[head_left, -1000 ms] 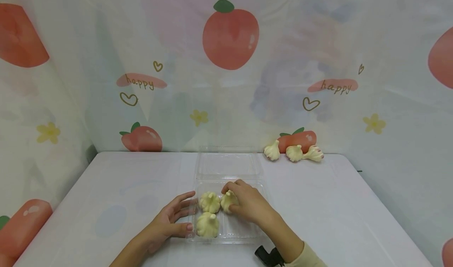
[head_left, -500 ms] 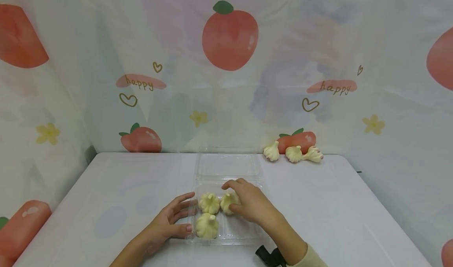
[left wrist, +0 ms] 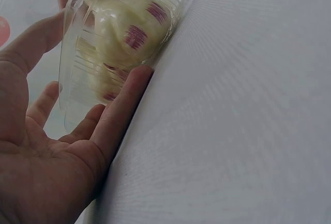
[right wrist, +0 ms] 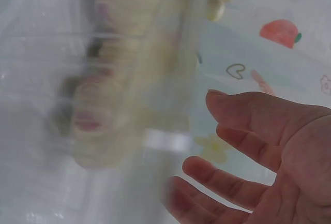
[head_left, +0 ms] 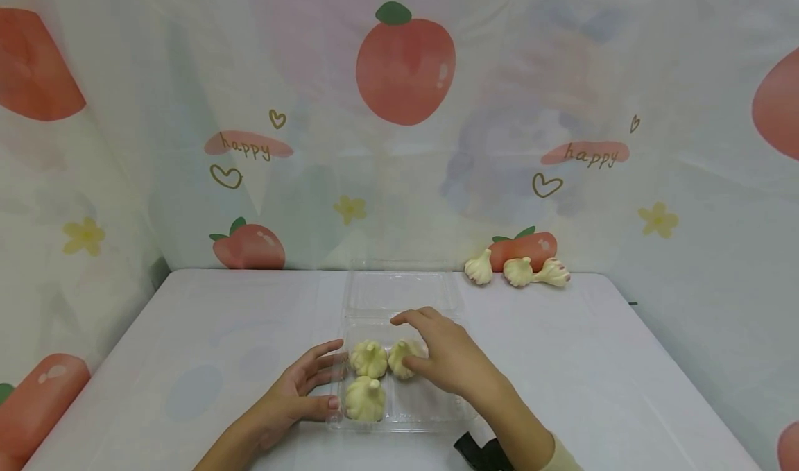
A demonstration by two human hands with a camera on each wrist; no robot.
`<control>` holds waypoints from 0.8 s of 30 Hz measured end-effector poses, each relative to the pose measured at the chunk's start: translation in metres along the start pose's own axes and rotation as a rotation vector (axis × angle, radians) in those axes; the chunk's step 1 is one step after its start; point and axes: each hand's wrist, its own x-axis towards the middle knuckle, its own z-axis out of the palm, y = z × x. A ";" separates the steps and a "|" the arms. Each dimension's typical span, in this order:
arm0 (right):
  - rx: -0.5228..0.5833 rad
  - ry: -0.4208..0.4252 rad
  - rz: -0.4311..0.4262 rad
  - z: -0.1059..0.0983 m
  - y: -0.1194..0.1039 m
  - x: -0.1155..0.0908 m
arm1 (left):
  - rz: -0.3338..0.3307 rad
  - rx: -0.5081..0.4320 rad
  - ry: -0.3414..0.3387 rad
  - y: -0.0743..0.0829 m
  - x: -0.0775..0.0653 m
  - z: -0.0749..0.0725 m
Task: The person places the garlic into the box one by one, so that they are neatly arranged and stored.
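Note:
A clear plastic box (head_left: 431, 412) lies with its lid tipped back, in the middle of the table in the head view. It holds three pale garlic bulbs: back left (head_left: 370, 358), front left (head_left: 365, 399) and back right (head_left: 401, 358). My left hand (head_left: 299, 388) rests its spread fingertips along the box's left side; the left wrist view shows purple-marked garlic (left wrist: 124, 32) through the wall. Above the back right bulb, my right hand (head_left: 446, 353) has its fingers spread, its thumb overlapping that bulb. The right wrist view shows this right hand (right wrist: 269, 167) holding nothing.
Three more garlic bulbs, left (head_left: 479, 267), middle (head_left: 519, 271) and right (head_left: 552, 272), sit at the table's back edge, near the fruit-printed backdrop (head_left: 406, 180). The transparent lid (head_left: 402, 292) extends toward that edge. A black object (head_left: 483, 451) shows below my right wrist.
My right hand has loosened its fingers from the back right garlic bulb and shifted slightly up and right. That bulb stays in the box, and my left hand keeps its place.

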 end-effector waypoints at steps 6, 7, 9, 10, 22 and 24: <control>-0.011 0.071 -0.016 -0.012 0.000 -0.003 | -0.001 -0.001 0.000 0.000 0.000 0.000; -0.007 0.080 -0.013 -0.015 0.000 -0.003 | 0.000 -0.002 0.000 0.000 0.000 0.000; 0.000 0.093 -0.004 -0.019 0.001 -0.004 | 0.002 -0.004 -0.001 0.000 0.000 0.000; 0.006 0.100 0.000 -0.022 0.002 -0.004 | 0.002 -0.003 -0.002 0.000 0.000 0.000; 0.056 0.200 -0.004 -0.046 0.021 -0.005 | 0.003 -0.003 -0.014 0.000 0.000 0.000; 0.065 0.213 0.005 -0.049 0.026 -0.005 | 0.003 -0.003 -0.013 0.000 0.000 0.000</control>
